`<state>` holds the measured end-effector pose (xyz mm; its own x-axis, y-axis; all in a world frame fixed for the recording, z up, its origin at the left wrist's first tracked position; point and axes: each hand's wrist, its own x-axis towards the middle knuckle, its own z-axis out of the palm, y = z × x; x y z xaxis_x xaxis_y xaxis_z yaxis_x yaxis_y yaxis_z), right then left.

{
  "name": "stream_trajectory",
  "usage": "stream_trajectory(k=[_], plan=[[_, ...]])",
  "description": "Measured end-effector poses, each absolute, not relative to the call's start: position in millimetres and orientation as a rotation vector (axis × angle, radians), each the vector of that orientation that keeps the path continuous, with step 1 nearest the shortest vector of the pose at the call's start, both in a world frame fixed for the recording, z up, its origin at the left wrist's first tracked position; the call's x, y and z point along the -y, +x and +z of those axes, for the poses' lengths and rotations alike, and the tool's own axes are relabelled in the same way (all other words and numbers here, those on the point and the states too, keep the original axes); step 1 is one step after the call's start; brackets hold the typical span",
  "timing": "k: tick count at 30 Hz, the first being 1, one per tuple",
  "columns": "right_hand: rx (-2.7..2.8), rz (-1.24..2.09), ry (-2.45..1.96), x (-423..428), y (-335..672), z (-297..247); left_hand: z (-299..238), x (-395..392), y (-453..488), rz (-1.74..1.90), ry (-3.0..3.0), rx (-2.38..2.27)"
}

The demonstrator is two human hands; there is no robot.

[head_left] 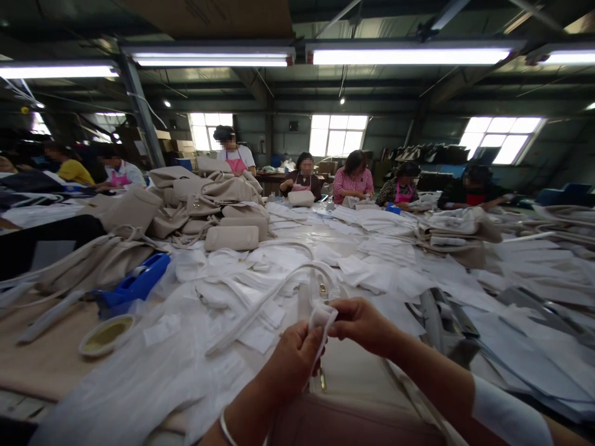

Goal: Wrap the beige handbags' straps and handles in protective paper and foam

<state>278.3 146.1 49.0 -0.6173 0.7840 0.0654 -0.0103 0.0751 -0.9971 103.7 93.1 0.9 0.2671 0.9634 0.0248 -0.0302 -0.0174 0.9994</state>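
Left grip [297,348] + right grip [361,321] | pinching white material [320,316] | partly finger-hidden

A long table [337,232] spreads ahead, most of its pale top covered by white sheets [385,263], loose and overlapping. Beige bags [179,198] are heaped on its left part, and a bag stack [469,254] lies toward the right. At near left a tan mat [35,365] lies flat, with a blue dispenser [134,282] and a round dish [92,353] at its edge. Crumpled film [134,390] spreads beside the dish. A pale strap [260,310] rests across the middle sheets; a grey dispenser [434,319] sits at right.
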Motion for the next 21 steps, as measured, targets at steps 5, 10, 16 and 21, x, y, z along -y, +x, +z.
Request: stream_trajectory(k=[5, 10, 16, 21], plan=[[1.764, 1.672, -0.785, -145.4, 275.0, 42.0, 11.4, -86.0, 104.2, 0.887, 1.570, -0.989], [1.728, 1.602, -0.752, -134.8, 279.1, 34.5, 26.1, -83.2, 97.7, 0.816, 1.746, -0.921], [1.670, 1.528, -0.677, -122.7, 276.9, 38.3, 31.9, -81.9, 92.3, 0.838, 1.564, -0.680], [1.638, 1.505, -0.653, -122.2, 276.4, 39.4, 25.0, -74.6, 113.9, 1.026, 1.725, -1.104]])
